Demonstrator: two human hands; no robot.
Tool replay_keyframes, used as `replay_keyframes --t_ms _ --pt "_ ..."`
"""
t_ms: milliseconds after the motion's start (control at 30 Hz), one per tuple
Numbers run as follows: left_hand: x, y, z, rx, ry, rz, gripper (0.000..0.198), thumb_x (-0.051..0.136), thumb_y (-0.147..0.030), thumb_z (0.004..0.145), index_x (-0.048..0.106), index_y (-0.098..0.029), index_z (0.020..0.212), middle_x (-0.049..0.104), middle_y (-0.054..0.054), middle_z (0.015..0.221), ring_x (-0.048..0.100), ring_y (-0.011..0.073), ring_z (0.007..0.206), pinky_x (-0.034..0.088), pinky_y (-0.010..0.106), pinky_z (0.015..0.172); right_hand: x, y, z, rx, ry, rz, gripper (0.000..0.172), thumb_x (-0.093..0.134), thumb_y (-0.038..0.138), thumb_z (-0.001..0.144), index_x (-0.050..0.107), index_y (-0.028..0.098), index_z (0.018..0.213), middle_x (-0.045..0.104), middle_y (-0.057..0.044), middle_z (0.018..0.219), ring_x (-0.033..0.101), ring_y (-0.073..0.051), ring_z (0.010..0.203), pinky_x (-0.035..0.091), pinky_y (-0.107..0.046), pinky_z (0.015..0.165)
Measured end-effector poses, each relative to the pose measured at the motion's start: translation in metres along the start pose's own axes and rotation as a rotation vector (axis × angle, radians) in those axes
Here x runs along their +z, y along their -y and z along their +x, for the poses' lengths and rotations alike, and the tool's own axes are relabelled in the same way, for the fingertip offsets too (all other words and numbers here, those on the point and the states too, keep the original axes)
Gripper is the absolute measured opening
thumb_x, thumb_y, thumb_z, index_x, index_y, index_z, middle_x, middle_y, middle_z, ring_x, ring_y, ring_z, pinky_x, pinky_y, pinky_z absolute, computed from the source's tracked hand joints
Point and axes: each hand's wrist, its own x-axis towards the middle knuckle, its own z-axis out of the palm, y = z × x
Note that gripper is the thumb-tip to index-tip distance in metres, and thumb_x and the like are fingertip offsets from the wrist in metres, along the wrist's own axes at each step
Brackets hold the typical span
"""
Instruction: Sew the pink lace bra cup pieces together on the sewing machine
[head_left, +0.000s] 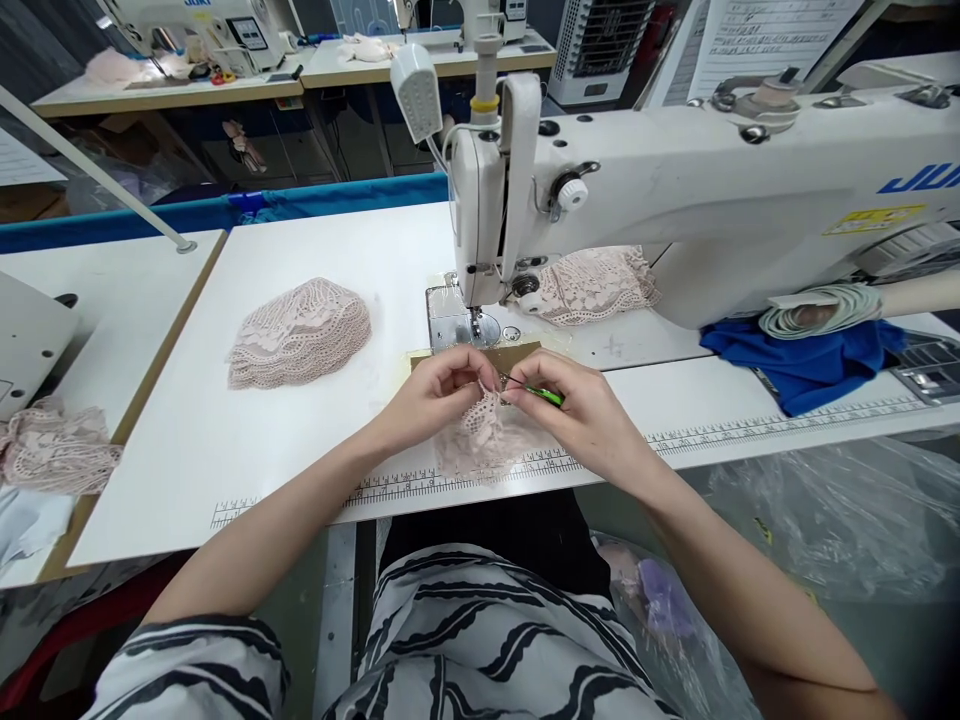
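Both hands meet in front of the sewing machine's needle area (475,325), above the table's front edge. My left hand (442,395) is closed in a pinch on the upper edge of a pale pink lace piece (480,435), which hangs down onto the table. In my right hand (577,405), fingers closed, is a slim green-handled tool (546,395). Its thin dark shaft points left to the lace edge between the fingertips; its exact kind is too small to tell. The right fingertips are also at the lace, and whether they pinch it is hidden.
A stack of pink lace pieces (300,335) lies at left; more lace (596,285) is under the machine arm (675,170). Blue cloth (802,360) and a rolled pale green band (821,312) are at right. A printed ruler (420,485) runs along the front edge.
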Motion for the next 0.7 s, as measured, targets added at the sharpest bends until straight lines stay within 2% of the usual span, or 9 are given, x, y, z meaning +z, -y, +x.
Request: replay_keyframes --t_ms 167,267,367,433,500,633,700 --pt "-0.001 -0.004 0.001 -0.227 0.049 -0.139 0.014 0.067 -0.026 0.09 0.061 -0.017 0.1 0.062 0.001 0.085 0.058 0.0106 0.075 0.047 0.021 0.066 0.002 -0.003 -0.002 -0.06 -0.02 -0.092 0.006 0.058 0.02 0.097 0.057 0.022 0.091 0.061 -0.001 0.09 0.055 -0.016 0.078 0.039 -0.028 0.068" --pt "-0.001 -0.009 0.002 -0.304 0.1 -0.09 0.02 0.072 -0.033 0.087 0.064 -0.015 0.091 0.061 0.001 0.082 0.056 0.0104 0.071 0.044 0.022 0.064 0.003 -0.003 -0.003 -0.095 -0.063 -0.142 0.005 0.058 0.02 0.097 0.055 0.022 0.093 0.061 -0.001 0.092 0.055 -0.016 0.079 0.039 -0.029 0.068" --pt "-0.001 -0.012 0.002 -0.305 0.124 -0.036 0.026 0.075 -0.036 0.084 0.062 -0.015 0.078 0.056 -0.002 0.075 0.051 0.0089 0.066 0.041 0.022 0.062 0.003 -0.003 0.0 -0.095 -0.13 -0.138 0.005 0.056 0.021 0.097 0.054 0.022 0.092 0.06 -0.002 0.093 0.054 -0.017 0.08 0.039 -0.03 0.069" --pt "-0.003 -0.013 0.003 -0.319 0.141 -0.008 0.028 0.075 -0.038 0.084 0.061 -0.015 0.076 0.054 -0.003 0.071 0.049 0.0087 0.064 0.039 0.021 0.058 0.003 -0.003 0.002 -0.033 -0.121 -0.029 0.009 0.056 0.026 0.098 0.054 0.022 0.09 0.058 -0.002 0.089 0.052 -0.016 0.079 0.039 -0.03 0.069" --pt "-0.005 -0.013 0.003 -0.343 0.162 0.011 0.028 0.076 -0.038 0.083 0.062 -0.015 0.075 0.053 -0.003 0.07 0.047 0.0087 0.062 0.037 0.021 0.056 0.003 -0.005 0.005 0.068 -0.047 0.188 0.016 0.06 0.034 0.096 0.055 0.021 0.088 0.054 0.0 0.082 0.047 -0.014 0.069 0.036 -0.029 0.062" --pt "-0.009 -0.014 0.005 -0.348 0.173 0.01 0.031 0.078 -0.038 0.08 0.059 -0.015 0.071 0.05 -0.005 0.066 0.043 0.0075 0.058 0.033 0.021 0.054 0.006 -0.01 0.007 0.271 0.115 0.656 0.034 0.071 0.049 0.089 0.052 0.022 0.09 0.032 0.01 0.058 0.021 -0.007 0.047 0.017 -0.026 0.048" --pt "-0.009 -0.014 0.005 -0.347 0.183 -0.013 0.031 0.078 -0.037 0.079 0.059 -0.015 0.071 0.049 -0.005 0.066 0.043 0.0071 0.058 0.032 0.021 0.054 0.008 -0.011 0.007 0.334 0.145 0.793 0.036 0.074 0.05 0.087 0.051 0.022 0.092 0.025 0.013 0.053 0.015 -0.007 0.045 0.014 -0.025 0.047"
